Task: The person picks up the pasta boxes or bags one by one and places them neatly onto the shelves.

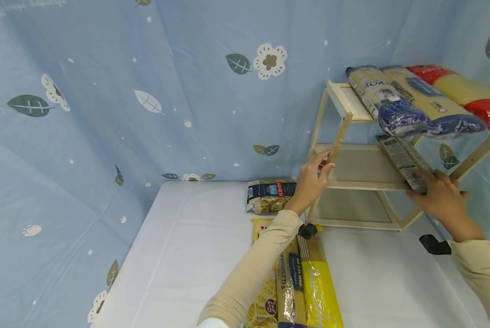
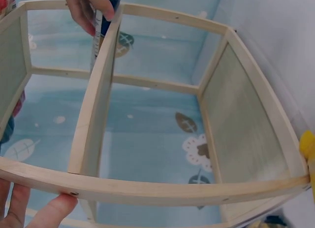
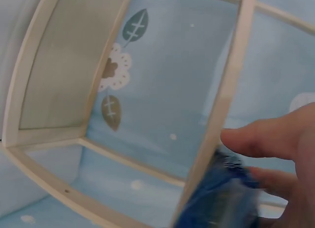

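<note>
**Shelf steadied while a packet is slid onto the middle board**

The front post of the wooden shelf (image 1: 353,157) is grasped by the left hand (image 1: 310,182). If that grip slackens, the light frame may tip and the three packets on top (image 1: 425,98) could slide off. Right of that grip, a dark pasta packet (image 1: 404,164) is held at its end by the right hand (image 1: 441,198), partly on the middle board; it may slip out. The bottom compartment looks bare.

The far pasta bag (image 1: 269,197) on the counter reads "AGNESI" on a red label. A near spaghetti packet (image 1: 291,282) reads "SPAGHETTI 5", and the noodle pack (image 1: 265,305) left of it shows "13%"
</note>
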A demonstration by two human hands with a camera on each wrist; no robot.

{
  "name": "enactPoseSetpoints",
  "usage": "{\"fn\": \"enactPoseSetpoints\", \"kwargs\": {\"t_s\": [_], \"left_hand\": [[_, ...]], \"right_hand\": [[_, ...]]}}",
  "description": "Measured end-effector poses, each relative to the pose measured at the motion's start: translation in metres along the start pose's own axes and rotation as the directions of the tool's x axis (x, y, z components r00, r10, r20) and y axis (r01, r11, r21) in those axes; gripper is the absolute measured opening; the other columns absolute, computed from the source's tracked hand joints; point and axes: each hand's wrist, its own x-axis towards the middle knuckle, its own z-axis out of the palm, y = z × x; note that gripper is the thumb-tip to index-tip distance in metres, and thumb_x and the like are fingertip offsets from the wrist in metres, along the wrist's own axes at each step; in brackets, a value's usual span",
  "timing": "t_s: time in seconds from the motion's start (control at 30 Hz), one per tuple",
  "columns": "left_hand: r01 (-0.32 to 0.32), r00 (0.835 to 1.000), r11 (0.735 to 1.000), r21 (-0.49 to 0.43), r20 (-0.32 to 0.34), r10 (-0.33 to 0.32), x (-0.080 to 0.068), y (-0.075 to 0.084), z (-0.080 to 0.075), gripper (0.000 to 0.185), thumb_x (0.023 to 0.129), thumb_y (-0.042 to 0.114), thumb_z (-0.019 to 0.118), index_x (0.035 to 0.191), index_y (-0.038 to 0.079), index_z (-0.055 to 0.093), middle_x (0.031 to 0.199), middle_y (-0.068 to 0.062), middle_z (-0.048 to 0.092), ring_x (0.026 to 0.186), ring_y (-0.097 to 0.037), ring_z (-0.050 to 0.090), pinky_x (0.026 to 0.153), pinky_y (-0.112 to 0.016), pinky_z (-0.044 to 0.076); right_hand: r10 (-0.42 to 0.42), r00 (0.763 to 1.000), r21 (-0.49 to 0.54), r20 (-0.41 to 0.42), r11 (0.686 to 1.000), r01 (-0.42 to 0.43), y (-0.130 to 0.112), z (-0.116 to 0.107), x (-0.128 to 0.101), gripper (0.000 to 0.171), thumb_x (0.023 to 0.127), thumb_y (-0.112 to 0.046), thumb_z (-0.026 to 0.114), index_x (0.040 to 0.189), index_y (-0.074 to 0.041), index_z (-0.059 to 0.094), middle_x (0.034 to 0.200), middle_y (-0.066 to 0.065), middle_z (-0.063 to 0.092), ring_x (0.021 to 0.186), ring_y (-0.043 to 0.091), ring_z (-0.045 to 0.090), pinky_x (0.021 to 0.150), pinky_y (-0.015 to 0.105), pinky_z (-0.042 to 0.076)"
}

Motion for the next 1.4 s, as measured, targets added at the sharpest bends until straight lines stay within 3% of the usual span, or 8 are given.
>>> {"fn": "enactPoseSetpoints", "kwargs": {"t_s": [0.2, 0.3, 0.53, 0.77, 1.1, 1.27, 1.4], "left_hand": [[0.011, 1.000, 1.000, -0.008, 0.008, -0.011, -0.001, -0.001, 0.000, 0.038, 0.100, 0.026, 0.049, 0.133, 0.008, 0.050, 0.106, -0.006, 0.062, 0.090, -0.011, 0.061, 0.076, -0.014, 0.047], [0.011, 1.000, 1.000, -0.006, 0.009, -0.011, -0.001, 0.000, 0.000, 0.038, 0.100, 0.026, 0.049, 0.133, 0.008, 0.050, 0.107, -0.006, 0.062, 0.091, -0.011, 0.061, 0.076, -0.015, 0.048], [0.003, 1.000, 1.000, -0.017, 0.022, -0.003, -0.001, 0.001, 0.000, 0.039, 0.100, 0.026, 0.048, 0.134, 0.007, 0.049, 0.108, -0.007, 0.061, 0.092, -0.013, 0.061, 0.079, -0.023, 0.051], [0.008, 1.000, 0.999, -0.033, 0.029, -0.008, -0.001, -0.001, 0.000, 0.040, 0.100, 0.026, 0.047, 0.135, 0.007, 0.048, 0.107, -0.006, 0.061, 0.092, -0.011, 0.060, 0.078, -0.013, 0.046], [-0.026, 1.000, 1.000, -0.014, 0.010, 0.026, 0.001, 0.001, -0.002, 0.039, 0.100, 0.024, 0.049, 0.134, 0.005, 0.049, 0.107, -0.008, 0.061, 0.091, -0.014, 0.062, 0.080, -0.014, 0.046], [-0.025, 1.000, 1.000, -0.007, 0.006, 0.025, 0.000, 0.000, -0.001, 0.039, 0.100, 0.024, 0.050, 0.134, 0.005, 0.049, 0.108, -0.008, 0.061, 0.091, -0.013, 0.062, 0.080, -0.014, 0.046], [-0.012, 1.000, 1.000, -0.011, 0.010, 0.013, -0.001, -0.001, 0.000, 0.039, 0.100, 0.025, 0.049, 0.134, 0.007, 0.049, 0.108, -0.008, 0.061, 0.092, -0.013, 0.061, 0.079, -0.014, 0.047]], "right_hand": [[0.006, 1.000, -0.044, -0.005, 0.999, -0.006, -0.012, -0.007, -0.012, 0.062, 0.089, -0.027, 0.059, 0.138, 0.004, 0.037, 0.142, 0.042, 0.015, 0.127, 0.065, 0.008, 0.083, 0.084, 0.007], [0.003, 0.999, -0.074, -0.034, 0.997, -0.005, -0.022, -0.013, -0.017, 0.061, 0.087, -0.023, 0.061, 0.137, 0.005, 0.039, 0.143, 0.042, 0.015, 0.128, 0.064, 0.009, 0.085, 0.084, 0.008], [-0.101, 0.990, -0.081, -0.099, 0.992, 0.093, -0.038, -0.022, -0.035, 0.055, 0.085, -0.024, 0.064, 0.128, 0.006, 0.047, 0.136, 0.039, 0.031, 0.120, 0.061, 0.027, 0.077, 0.082, 0.020], [-0.221, 0.965, -0.091, -0.141, 0.974, 0.210, -0.054, -0.025, -0.052, 0.047, 0.084, -0.024, 0.069, 0.119, 0.003, 0.055, 0.121, 0.037, 0.046, 0.103, 0.059, 0.040, 0.066, 0.074, 0.033], [-0.300, 0.943, -0.071, -0.146, 0.954, 0.293, -0.072, -0.019, -0.079, 0.043, 0.081, -0.021, 0.073, 0.115, 0.001, 0.059, 0.118, 0.032, 0.050, 0.100, 0.057, 0.044, 0.067, 0.074, 0.033], [-0.315, 0.942, -0.056, -0.111, 0.949, 0.311, -0.081, -0.014, -0.088, 0.047, 0.079, -0.021, 0.076, 0.117, 0.000, 0.059, 0.119, 0.031, 0.050, 0.102, 0.055, 0.044, 0.072, 0.075, 0.029], [-0.349, 0.932, -0.053, -0.093, 0.937, 0.345, -0.086, -0.008, -0.094, 0.049, 0.075, -0.018, 0.079, 0.117, -0.002, 0.060, 0.118, 0.029, 0.052, 0.102, 0.053, 0.046, 0.067, 0.073, 0.032]]}}
